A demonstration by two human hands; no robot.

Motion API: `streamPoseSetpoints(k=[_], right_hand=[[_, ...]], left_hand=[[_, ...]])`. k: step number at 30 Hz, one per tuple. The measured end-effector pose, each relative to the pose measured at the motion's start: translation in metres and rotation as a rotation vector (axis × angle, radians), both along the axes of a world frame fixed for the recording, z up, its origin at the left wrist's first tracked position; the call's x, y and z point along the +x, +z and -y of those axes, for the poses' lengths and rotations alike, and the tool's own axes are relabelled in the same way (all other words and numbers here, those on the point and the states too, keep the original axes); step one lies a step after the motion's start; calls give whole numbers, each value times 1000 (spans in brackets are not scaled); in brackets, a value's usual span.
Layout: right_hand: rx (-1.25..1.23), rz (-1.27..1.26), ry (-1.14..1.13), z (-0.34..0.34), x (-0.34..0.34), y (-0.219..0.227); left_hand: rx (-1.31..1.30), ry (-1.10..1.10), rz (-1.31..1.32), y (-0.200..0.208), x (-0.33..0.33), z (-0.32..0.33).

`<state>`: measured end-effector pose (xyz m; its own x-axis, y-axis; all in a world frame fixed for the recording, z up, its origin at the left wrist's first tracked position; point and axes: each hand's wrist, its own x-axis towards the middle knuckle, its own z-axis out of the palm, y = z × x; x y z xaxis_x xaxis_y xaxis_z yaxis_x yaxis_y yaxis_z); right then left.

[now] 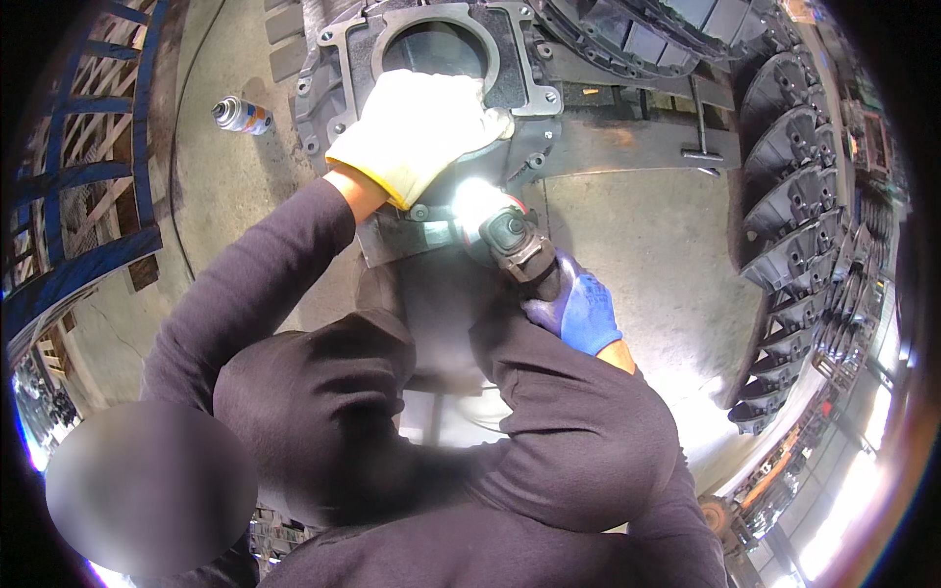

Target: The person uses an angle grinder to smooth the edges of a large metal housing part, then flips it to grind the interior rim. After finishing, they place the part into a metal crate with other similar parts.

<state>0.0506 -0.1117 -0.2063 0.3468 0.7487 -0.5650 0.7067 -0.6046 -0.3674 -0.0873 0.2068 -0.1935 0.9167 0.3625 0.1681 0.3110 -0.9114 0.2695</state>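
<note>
My left hand (417,127), in a white glove with a yellow cuff, is closed over the near rim of a dark cast metal housing (532,59). Its thumb points right; glare washes out the finger detail. The housing has a large round opening (436,49) and bolt holes around its flange. In my right hand (585,309), gloved in blue, is an angle grinder (522,250). The grinder's head meets the near part of the housing, where a bright white glow hides the contact spot. Both stand in front of my bent knees.
A spray can (242,116) stands on the concrete floor at left, near a dark cable (174,186). Blue metal racking (83,181) borders the far left. A T-shaped bar (701,152) lies at right, before stacked curved castings (784,162). A large round casting (637,34) sits behind.
</note>
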Motion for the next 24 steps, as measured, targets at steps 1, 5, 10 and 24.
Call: streamPoseSetpoints(k=[1, 5, 10, 24], right_hand=[[-1, 1, 5, -1, 0, 0], [-7, -2, 7, -5, -3, -1], [-11, -7, -44, -7, -4, -3], [13, -105, -327, 5, 0, 12]], left_hand=[[9, -8, -1, 0, 1, 0], [6, 10, -9, 0, 1, -1], [3, 21, -8, -1, 1, -1], [-83, -26, -160, 21, -19, -20]])
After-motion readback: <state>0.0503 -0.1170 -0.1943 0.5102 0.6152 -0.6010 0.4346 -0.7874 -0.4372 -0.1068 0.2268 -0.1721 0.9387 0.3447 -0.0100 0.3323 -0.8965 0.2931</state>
